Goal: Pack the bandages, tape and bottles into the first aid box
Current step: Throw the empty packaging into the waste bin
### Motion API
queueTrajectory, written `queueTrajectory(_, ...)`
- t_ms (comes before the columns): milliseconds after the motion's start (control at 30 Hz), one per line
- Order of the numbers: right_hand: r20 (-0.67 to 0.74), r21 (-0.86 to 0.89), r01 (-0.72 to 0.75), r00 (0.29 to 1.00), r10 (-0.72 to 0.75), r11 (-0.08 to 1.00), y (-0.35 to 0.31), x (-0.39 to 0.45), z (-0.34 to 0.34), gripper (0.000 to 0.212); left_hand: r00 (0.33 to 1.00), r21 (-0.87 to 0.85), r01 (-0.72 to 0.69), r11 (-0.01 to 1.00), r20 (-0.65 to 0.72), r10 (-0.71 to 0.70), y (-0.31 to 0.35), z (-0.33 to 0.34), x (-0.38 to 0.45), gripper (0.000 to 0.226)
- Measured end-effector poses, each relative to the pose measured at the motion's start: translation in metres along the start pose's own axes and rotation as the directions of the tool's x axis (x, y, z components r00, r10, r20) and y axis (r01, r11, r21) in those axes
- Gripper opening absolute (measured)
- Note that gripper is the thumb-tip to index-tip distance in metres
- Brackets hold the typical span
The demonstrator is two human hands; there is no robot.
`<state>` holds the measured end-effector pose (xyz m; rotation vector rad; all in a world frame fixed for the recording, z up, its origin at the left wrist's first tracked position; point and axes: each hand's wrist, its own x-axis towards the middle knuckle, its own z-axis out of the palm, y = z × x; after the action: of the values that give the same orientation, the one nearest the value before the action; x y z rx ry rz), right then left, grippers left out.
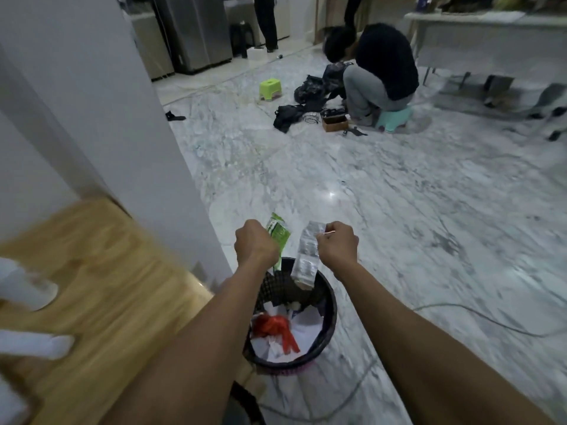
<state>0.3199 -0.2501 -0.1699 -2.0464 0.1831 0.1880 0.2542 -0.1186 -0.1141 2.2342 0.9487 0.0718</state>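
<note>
Above the black waste bin (329,305), both hands are held out over the opening, each closed on a piece of packaging. The left hand (254,242) is curled into a near fist around the upper part of a green wrapper (277,233), which hangs down past the knuckles toward the bin. The right hand (337,243) pinches the top corner of a silver blister strip (306,256) between thumb and fingertips; the strip hangs free below the pinch, its lower end over the bin mouth. Both items appear thin, light and flexible. The wrapper is judged to be soft film that crumples under any grip and may slip if held loosely; a full-hand hold at its top is adequate. The strip is judged semi-stiff foil that bends at its rows; a corner pinch suffices for its weight, though it will swing. Neither seems fragile. White print is visible on the wrapper, and small print on the strip, but none of it can be read at this resolution; no brand can be identified. The bin contains white paper (302,332) and red plastic (276,328). The first aid box, bandages, tape and bottles cannot be identified with confidence; blurred white objects (27,289) lie on the wooden surface (107,271) at left.
</note>
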Motion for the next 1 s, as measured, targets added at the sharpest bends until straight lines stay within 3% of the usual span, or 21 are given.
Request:
queueTrajectory(100, 0.021, -0.039, -0.018, 1.0, 0.019, 0.999, 0.023, 0.008, 0.01, 0.017, 0.998, 0.02, 0.043, 0.999, 0.034, -0.044, -0.004, 0.024, 0.007, 0.012)
queueTrajectory(200, 0.094, -0.057, -0.012, 0.995, 0.017, 0.998, 0.036, 0.012, 0.02, 0.038, 0.996, 0.045, 0.07, 0.997, 0.052, -0.072, -0.013, 0.04, 0.018, 0.027)
queueTrajectory(300, 0.12, -0.073, -0.035, 0.992, 0.044, 0.997, 0.041, 0.014, 0.029, 0.046, 0.996, 0.038, 0.073, 0.997, 0.044, -0.075, -0.02, 0.048, 0.027, 0.022)
queueTrajectory(567, 0.124, -0.078, -0.069, 0.989, 0.078, 0.995, 0.034, 0.011, 0.042, 0.044, 0.996, -0.017, 0.069, 0.997, 0.057, -0.068, -0.023, 0.045, 0.028, 0.022)
queueTrajectory(667, 0.125, -0.058, -0.062, 0.99, 0.068, 0.996, 0.023, 0.006, 0.039, 0.041, 0.997, -0.039, 0.054, 0.998, 0.049, -0.052, -0.015, 0.033, 0.02, 0.037)
queueTrajectory(833, 0.093, -0.007, 0.024, 0.995, -0.024, 1.0, -0.025, -0.01, 0.017, 0.038, 0.999, -0.116, -0.037, 0.993, 0.014, 0.039, 0.006, -0.013, -0.001, 0.04)
queueTrajectory(1000, 0.089, 0.084, 0.158, 0.982, -0.165, 0.984, -0.094, -0.047, 0.0, 0.034, 0.977, -0.158, -0.18, 0.971, -0.142, 0.158, 0.009, -0.086, -0.03, 0.053)
